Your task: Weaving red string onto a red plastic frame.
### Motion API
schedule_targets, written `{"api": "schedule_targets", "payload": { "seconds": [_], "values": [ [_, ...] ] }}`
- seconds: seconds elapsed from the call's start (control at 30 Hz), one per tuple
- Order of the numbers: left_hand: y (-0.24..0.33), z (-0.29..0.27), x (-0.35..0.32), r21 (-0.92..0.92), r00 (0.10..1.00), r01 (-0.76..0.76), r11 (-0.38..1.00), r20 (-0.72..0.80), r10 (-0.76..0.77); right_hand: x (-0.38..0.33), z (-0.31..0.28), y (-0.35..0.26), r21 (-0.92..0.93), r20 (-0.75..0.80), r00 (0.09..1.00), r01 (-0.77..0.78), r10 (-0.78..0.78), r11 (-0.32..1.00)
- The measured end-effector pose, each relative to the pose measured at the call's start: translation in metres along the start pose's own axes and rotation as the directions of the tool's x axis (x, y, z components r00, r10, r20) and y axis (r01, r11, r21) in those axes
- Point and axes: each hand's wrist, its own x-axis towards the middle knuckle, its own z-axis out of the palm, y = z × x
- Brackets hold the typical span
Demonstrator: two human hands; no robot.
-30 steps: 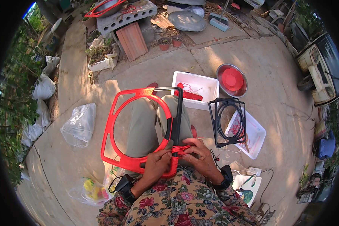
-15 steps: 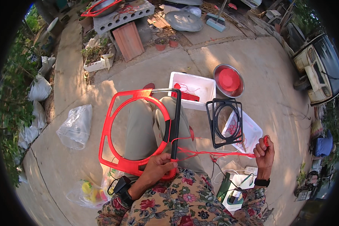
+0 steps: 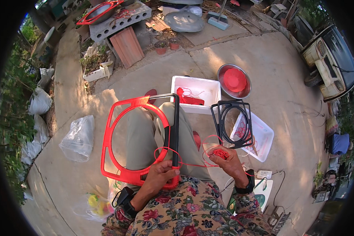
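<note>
Across my thighs lies a square frame (image 3: 131, 174) with a round opening, largely wrapped in red cord; its right bar (image 3: 175, 131) is bare black and part of its top bar is bare metal. My left hand (image 3: 159, 175) grips the frame's lower right corner, thumb and fingers closed where the red wrapping meets the black bar. My right hand (image 3: 231, 167), to the right of the frame, is closed around a small bundle of red cord (image 3: 221, 153). A loose strand loops from the bundle across to the black bar, just above my left hand.
An unwrapped black frame (image 3: 223, 124) leans by a white tray (image 3: 265, 151) holding red cord. Ahead stand a white foam box (image 3: 196, 109) with red things inside and a metal basin (image 3: 244, 95) with a red item. A clear plastic bag (image 3: 78, 137) lies left.
My right hand has come in leftward from far right, toward the frame. The cord, stretched taut before, now hangs in slack loops. My left hand keeps its hold on the corner.
</note>
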Motion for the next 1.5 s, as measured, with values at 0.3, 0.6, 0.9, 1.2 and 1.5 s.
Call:
{"api": "schedule_targets", "payload": {
  "seconds": [0.3, 0.6, 0.9, 1.2, 1.5],
  "values": [
    [0.000, 0.003, -0.003, -0.013, 0.999, -0.040, 0.999, -0.024, 0.040, 0.003, 0.046, -0.003, -0.202, 0.368, 0.925, -0.026, 0.101, 0.979],
    [-0.004, 0.008, -0.005, -0.022, 0.992, -0.059, 0.998, -0.111, 0.056, -0.078, -0.064, -0.025, 0.065, -0.222, 0.964, -0.137, 0.148, 0.988],
    [-0.020, -0.001, 0.003, 0.043, 0.985, -0.121, 0.992, -0.119, 0.125, -0.046, -0.006, -0.027, 0.086, -0.394, 0.918, 0.089, -0.048, 0.992],
    [-0.003, 0.004, -0.001, 0.095, 0.974, -0.124, 0.988, -0.181, 0.139, -0.071, 0.027, -0.067, 0.638, 0.438, 0.899, -0.297, -0.017, 0.711],
    [-0.007, 0.008, 0.022, -0.128, 0.967, 0.036, 0.991, -0.247, -0.067, -0.085, -0.006, -0.007, 0.866, 0.212, 0.942, -0.305, 0.261, 0.397]
  ]
}}
